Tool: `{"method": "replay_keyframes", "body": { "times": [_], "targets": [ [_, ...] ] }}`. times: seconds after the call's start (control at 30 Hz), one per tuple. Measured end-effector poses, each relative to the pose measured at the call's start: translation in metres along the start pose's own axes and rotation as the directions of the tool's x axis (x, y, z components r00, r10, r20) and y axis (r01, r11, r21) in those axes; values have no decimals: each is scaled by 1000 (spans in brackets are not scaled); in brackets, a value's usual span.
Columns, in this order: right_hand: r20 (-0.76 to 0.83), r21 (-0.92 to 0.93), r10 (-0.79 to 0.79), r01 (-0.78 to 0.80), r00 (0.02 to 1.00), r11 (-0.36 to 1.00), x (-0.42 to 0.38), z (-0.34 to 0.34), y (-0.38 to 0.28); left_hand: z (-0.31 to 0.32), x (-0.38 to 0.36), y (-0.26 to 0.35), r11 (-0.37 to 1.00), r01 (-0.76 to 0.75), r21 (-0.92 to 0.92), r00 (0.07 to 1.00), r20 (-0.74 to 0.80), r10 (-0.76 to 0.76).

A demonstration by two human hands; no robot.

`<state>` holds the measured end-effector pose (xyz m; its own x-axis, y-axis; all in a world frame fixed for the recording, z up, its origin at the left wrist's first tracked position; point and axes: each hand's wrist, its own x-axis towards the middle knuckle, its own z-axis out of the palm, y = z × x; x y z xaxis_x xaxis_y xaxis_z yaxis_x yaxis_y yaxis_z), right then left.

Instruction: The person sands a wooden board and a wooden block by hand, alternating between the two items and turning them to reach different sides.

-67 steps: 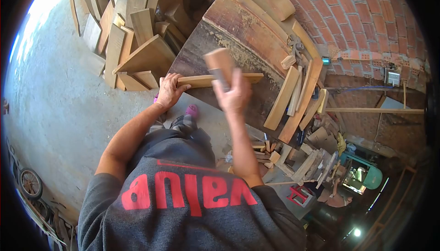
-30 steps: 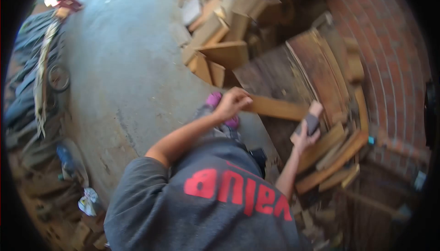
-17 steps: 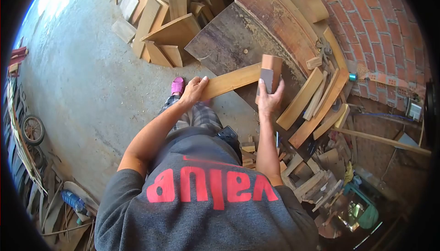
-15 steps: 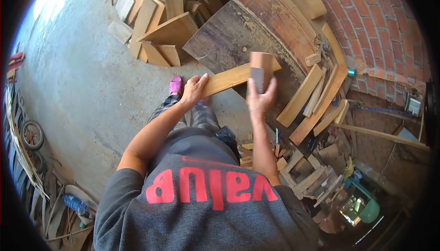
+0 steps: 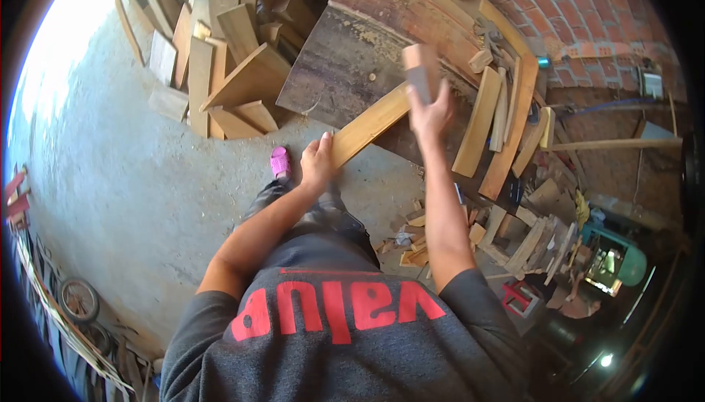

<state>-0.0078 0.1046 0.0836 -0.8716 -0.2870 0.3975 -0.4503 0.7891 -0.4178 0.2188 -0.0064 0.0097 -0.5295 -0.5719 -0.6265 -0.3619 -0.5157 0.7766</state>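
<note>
My left hand (image 5: 317, 163) is closed around the near end of a narrow wooden board (image 5: 371, 127), thumb on top. The board slants up and to the right, its far part overlapping the dark worktable. In my right hand (image 5: 432, 117) is a sanding block (image 5: 421, 71), a wooden block with a grey sheet around its lower part, slightly blurred. My fingers and thumb grip it from both sides, over the board's far end. The block and hand hide that end of the board.
The worn worktable (image 5: 316, 71) carries loose wooden strips (image 5: 479, 119) along its right side. Upright boards (image 5: 200, 86) lean together at the far left of it. Wood offcuts (image 5: 529, 244) are heaped at lower right, near a green machine (image 5: 630, 264). A brick wall (image 5: 573, 5) rises behind.
The view has turned and shifted, so the worktable sits further left and up. The sanding block has tilted and stays at the board's far end; both hands keep their holds.
</note>
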Motion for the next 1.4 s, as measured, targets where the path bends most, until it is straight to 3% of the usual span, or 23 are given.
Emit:
{"method": "replay_keyframes", "body": {
  "times": [0.03,0.13,0.2,0.23,0.4,0.47,0.53,0.6,0.67,0.7,0.73,0.8,0.83,0.87,0.93,1.0,1.13,1.2,1.23,1.27,1.3,1.33,1.4],
  "targets": [
    [127,146,25,-44,992,988,-23,-15,-26,0,0,1,998,50,-42,999,-8,-51],
    [330,18,-198,204,923,979,-113,-47,-87,-1,6,-9,992,121,-25,993,1,-121],
    [395,73,-419,426,818,902,-128,-63,-100,-3,4,-22,917,76,-391,997,19,-74],
    [305,124,-435,418,847,900,-120,-56,-93,-14,1,-9,939,210,-271,972,163,-170],
    [75,-186,-4,18,997,982,13,-5,6,-15,-1,6,980,173,-98,983,87,-165],
    [32,-125,105,-101,994,987,32,1,14,-15,-5,2,988,141,-60,988,74,-136],
    [55,-44,67,-64,996,997,0,-7,-10,-11,-4,-3,991,58,-119,998,39,-54],
    [128,-47,-23,29,992,998,-63,-29,-62,-15,-1,-6,980,188,-70,977,114,-179],
    [283,24,-133,131,950,991,-128,-44,-91,-10,-4,-5,910,199,-363,977,140,-158],
    [341,62,-235,228,910,972,-139,-56,-97,-13,31,-92,917,-348,-196,929,63,365],
    [392,107,-333,316,858,943,-142,-63,-100,-19,24,-87,923,-376,-86,913,134,385],
    [327,34,-265,269,907,963,-105,-52,-76,-36,42,-95,962,-235,136,961,178,209],
    [279,8,-148,152,949,988,-72,-39,-54,-41,48,-98,903,-342,260,936,181,303],
    [124,-6,-75,76,989,997,-39,-25,-31,-25,-2,-2,968,229,-106,967,136,-214],
    [-38,-97,12,-15,999,995,25,1,18,-24,-7,3,978,180,-109,976,144,-164],
    [21,-151,169,-164,985,975,29,-7,4,-24,-9,0,973,197,-118,973,148,-179],
    [123,-15,-78,81,989,997,-77,-35,-71,-26,-7,7,967,240,-87,958,181,-221],
    [327,70,-183,170,927,983,-126,-60,-108,-47,35,-77,933,-319,165,906,341,250],
    [326,82,-194,177,925,981,-121,-58,-105,-38,23,-69,919,131,-371,939,345,6],
    [331,98,-266,247,905,964,-116,-57,-97,-34,19,-67,942,39,-333,952,298,66],
    [339,113,-328,308,882,945,-113,-55,-88,-38,12,-42,945,196,-261,947,299,-113],
    [256,61,-246,239,935,969,-90,-45,-71,-36,4,-9,916,354,-191,912,288,-293],
    [33,-27,-99,100,995,995,-21,-9,-23,-26,-3,1,938,318,-140,944,135,-301]
  ]
}}
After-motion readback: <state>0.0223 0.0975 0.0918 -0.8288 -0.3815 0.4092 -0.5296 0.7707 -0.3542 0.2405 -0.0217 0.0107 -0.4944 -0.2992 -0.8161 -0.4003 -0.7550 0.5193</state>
